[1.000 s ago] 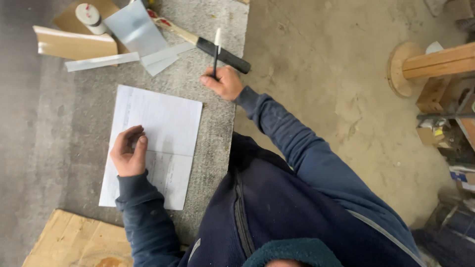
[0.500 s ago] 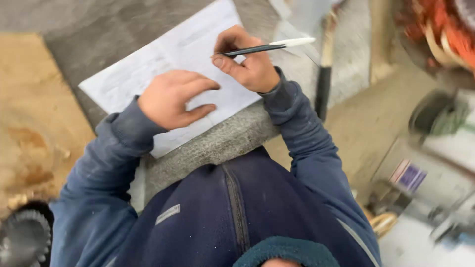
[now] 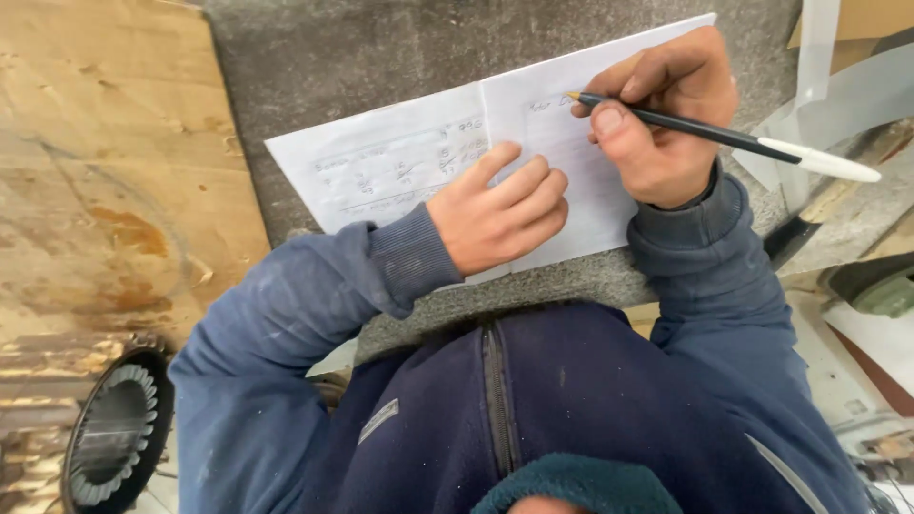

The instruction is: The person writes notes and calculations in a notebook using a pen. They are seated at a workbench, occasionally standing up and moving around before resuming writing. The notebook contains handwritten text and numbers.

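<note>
Head view: right hand point(image 3: 666, 124) has its fingers clamped on a slim black pencil with a white end point(image 3: 724, 138), tip touching the creased white paper sheet point(image 3: 400, 167) on the grey stone tabletop point(image 3: 381, 57). Left hand point(image 3: 500, 214) lies on the sheet, fingers loosely curled together, holding nothing, pinning it. Step: writing figures, mid-line. The stroke needs the sheet kept still. Plywood board point(image 3: 105, 171) lies to the left.

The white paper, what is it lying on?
The white paper lies on a grey stone slab. The left hand presses it flat; the right hand holds a pencil on it. The stone directly beneath is covered.
</note>
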